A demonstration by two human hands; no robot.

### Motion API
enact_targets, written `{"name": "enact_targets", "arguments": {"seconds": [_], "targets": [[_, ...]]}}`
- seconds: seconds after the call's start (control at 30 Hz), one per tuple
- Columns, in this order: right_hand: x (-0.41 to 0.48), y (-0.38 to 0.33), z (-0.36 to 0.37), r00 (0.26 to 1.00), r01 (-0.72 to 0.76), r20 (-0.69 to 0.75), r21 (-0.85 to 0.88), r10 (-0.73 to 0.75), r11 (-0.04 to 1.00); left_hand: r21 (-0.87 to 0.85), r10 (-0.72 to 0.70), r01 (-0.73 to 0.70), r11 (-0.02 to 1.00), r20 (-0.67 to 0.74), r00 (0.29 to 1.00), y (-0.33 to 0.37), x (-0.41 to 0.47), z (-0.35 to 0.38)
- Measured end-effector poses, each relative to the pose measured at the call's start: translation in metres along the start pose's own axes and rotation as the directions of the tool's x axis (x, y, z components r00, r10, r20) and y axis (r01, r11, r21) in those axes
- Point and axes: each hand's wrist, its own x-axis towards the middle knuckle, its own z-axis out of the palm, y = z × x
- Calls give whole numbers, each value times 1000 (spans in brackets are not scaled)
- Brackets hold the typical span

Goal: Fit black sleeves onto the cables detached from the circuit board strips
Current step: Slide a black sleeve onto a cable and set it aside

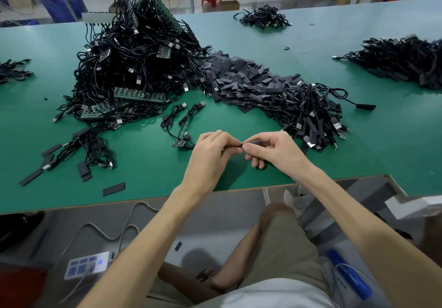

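Your left hand (210,151) pinches the end of a cable (233,145) between thumb and curled fingers, just above the near part of the green table (143,176). Your right hand (272,150) pinches a black sleeve (254,141), and the sleeve's open end touches the cable end. The fingertips of both hands meet.

A small board piece (178,143) with cables attached lies just left of your left hand. Behind it stands a tall cable heap (134,68) holding green circuit board strips (140,95). The sleeve pile (239,73) lies at centre, touching the sleeved cables (311,111) on its right.

White print on the blue object (351,276) on the floor is too blurred to read.
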Motion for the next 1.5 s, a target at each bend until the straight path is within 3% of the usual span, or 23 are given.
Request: {"name": "enact_targets", "arguments": {"seconds": [0.8,1.1,1.5], "targets": [[2,1,0,998,35,-53,42,-33,998,86,53,-55,995,24,998,2,0,3],[3,5,-2,996,72,-58,63,-68,995,-216,-122,134,967,68,990,0,2,-6],[3,5,-1,994,108,-11,83,-107,991,-295,-189,249,923,217,958,-7,3,-4]]}}
